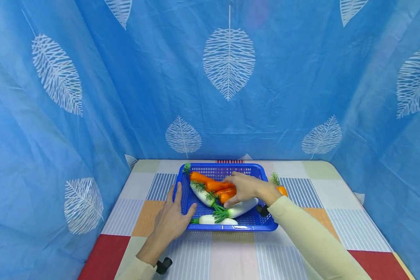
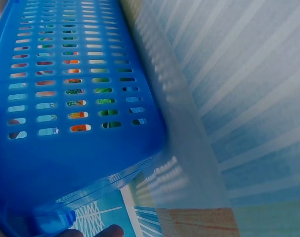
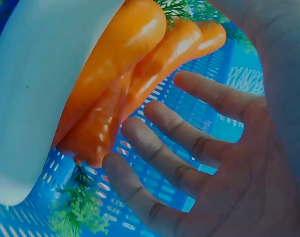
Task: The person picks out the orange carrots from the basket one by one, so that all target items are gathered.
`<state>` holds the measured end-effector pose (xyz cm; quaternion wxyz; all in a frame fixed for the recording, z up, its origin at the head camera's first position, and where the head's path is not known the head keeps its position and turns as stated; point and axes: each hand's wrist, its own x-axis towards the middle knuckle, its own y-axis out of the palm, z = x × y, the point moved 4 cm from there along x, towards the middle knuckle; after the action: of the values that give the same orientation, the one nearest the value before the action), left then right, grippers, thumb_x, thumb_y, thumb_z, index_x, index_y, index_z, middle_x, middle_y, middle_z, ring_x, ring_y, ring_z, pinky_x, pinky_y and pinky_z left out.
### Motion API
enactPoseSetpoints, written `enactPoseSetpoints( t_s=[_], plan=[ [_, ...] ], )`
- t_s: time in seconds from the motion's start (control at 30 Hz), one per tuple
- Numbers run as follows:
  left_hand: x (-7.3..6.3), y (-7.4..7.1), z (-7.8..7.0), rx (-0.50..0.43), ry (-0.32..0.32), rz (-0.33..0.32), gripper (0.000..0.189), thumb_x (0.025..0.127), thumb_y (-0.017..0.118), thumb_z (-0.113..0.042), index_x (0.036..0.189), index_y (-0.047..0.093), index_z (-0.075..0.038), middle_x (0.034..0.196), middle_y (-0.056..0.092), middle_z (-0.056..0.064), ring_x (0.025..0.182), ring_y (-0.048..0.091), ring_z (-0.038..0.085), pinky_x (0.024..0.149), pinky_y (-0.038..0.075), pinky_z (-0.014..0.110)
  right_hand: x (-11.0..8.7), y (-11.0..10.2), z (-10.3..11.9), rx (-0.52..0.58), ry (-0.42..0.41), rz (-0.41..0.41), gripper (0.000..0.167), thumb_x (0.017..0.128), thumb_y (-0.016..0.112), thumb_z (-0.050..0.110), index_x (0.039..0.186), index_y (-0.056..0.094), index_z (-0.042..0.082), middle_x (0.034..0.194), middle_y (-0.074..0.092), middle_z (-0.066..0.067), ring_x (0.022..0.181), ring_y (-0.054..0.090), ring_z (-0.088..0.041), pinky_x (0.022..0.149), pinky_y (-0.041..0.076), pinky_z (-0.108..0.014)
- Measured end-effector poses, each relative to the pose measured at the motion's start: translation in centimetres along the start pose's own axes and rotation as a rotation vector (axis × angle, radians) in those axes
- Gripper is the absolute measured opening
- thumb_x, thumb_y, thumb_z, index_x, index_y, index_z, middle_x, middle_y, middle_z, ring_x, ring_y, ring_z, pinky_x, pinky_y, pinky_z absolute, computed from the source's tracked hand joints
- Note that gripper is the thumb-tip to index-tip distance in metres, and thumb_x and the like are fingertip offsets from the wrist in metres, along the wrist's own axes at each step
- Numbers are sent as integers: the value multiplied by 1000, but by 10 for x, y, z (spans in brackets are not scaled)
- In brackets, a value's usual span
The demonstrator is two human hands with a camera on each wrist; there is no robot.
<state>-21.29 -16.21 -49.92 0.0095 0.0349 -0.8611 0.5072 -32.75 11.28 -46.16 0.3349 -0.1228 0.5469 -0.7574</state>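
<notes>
A blue plastic basket [image 1: 231,228] holds orange carrots [image 1: 215,186] and white radishes [image 1: 243,208] with green tops. My right hand [image 1: 246,188] reaches over the carrots, thumb toward the radish nearest it. In the right wrist view its fingers [image 3: 159,148] are spread and loosely bent beside the carrots [image 3: 103,118], with nothing held. At the basket's left side, my left hand [image 1: 173,216] rests by the rim, fingers extended along it and thumb pointing inward. The left wrist view shows the basket's slotted outer wall [image 2: 75,163] and two fingertips [image 2: 110,231] past its corner.
Another carrot [image 1: 282,191] with a leafy top lies just outside the basket's right side. A checked, striped cloth [image 1: 231,256] covers the table. Blue curtains [image 1: 283,77] with white leaf prints hang behind and at both sides.
</notes>
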Motion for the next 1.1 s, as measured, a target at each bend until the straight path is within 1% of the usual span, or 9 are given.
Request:
enactPoseSetpoints(
  t_s=[0.1, 0.17, 0.27, 0.37, 0.43, 0.5, 0.6, 0.77, 1.1],
  plan=[
    [0, 0, 0, 3, 2, -2, 102, 113, 66, -61, 188, 18, -12, 193, 24, 27, 151, 63, 61, 100, 69, 70, 6, 1, 1, -14, -11, 8, 93, 87, 100, 62, 159, 69, 12, 155, 69, -20, 144, 66, -42, 125, 56, -68],
    [0, 1, 0, 4, 3, -3, 102, 113, 66, -61, 188, 18, -12, 192, 24, 27, 152, 62, 61, 101, 68, 71, 9, 3, 1, -16, -19, 9, 90, 87, 101, 61, 155, 71, 10, 150, 72, -20, 141, 68, -41, 123, 57, -67],
    [0, 2, 0, 0, 2, -3, 102, 114, 66, -61, 189, 18, -12, 192, 24, 27, 153, 61, 61, 103, 68, 72, 14, 8, 2, -13, -32, 14, 79, 89, 101, 56, 147, 74, 9, 135, 76, -15, 123, 71, -32, 113, 62, -59],
    [0, 3, 1, -1, -4, -5, 102, 113, 66, -61, 189, 17, -13, 193, 24, 27, 154, 61, 61, 104, 67, 72, 18, 12, 3, -13, -49, 19, 63, 93, 101, 45, 139, 77, 9, 120, 76, -9, 103, 67, -22, 99, 62, -48],
    [0, 3, 1, -2, -6, -6, 102, 114, 66, -61, 189, 17, -14, 193, 23, 27, 153, 61, 61, 103, 67, 72, 20, 14, 5, -22, -63, 19, 52, 94, 100, 37, 134, 80, 9, 113, 78, -5, 95, 64, -18, 91, 61, -43],
    [1, 3, 1, -1, -8, -4, 102, 114, 65, -62, 189, 16, -14, 193, 23, 26, 152, 62, 61, 102, 68, 72, 21, 16, 6, -42, -75, 20, 43, 95, 100, 31, 129, 84, 10, 108, 80, -3, 91, 63, -16, 86, 60, -40],
    [1, 2, 1, 0, -10, -3, 102, 114, 65, -62, 189, 16, -14, 193, 22, 26, 152, 62, 61, 102, 68, 71, 22, 18, 8, -60, -80, 22, 35, 95, 99, 27, 124, 86, 11, 102, 81, 0, 87, 66, -13, 83, 63, -37],
    [0, 2, 1, 3, -13, -2, 102, 113, 64, -63, 189, 16, -14, 193, 23, 26, 154, 61, 61, 105, 67, 72, 23, 20, 9, -66, -70, 22, 31, 95, 99, 25, 120, 86, 12, 97, 78, 3, 84, 64, -12, 79, 61, -34],
    [0, 2, 0, -1, -7, -16, 102, 113, 66, -61, 189, 18, -13, 192, 25, 27, 151, 63, 60, 104, 68, 72, 18, 13, 9, -37, -51, -22, 34, 95, 99, 27, 121, 81, 13, 101, 77, 3, 89, 65, -13, 84, 63, -37]
  ],
)
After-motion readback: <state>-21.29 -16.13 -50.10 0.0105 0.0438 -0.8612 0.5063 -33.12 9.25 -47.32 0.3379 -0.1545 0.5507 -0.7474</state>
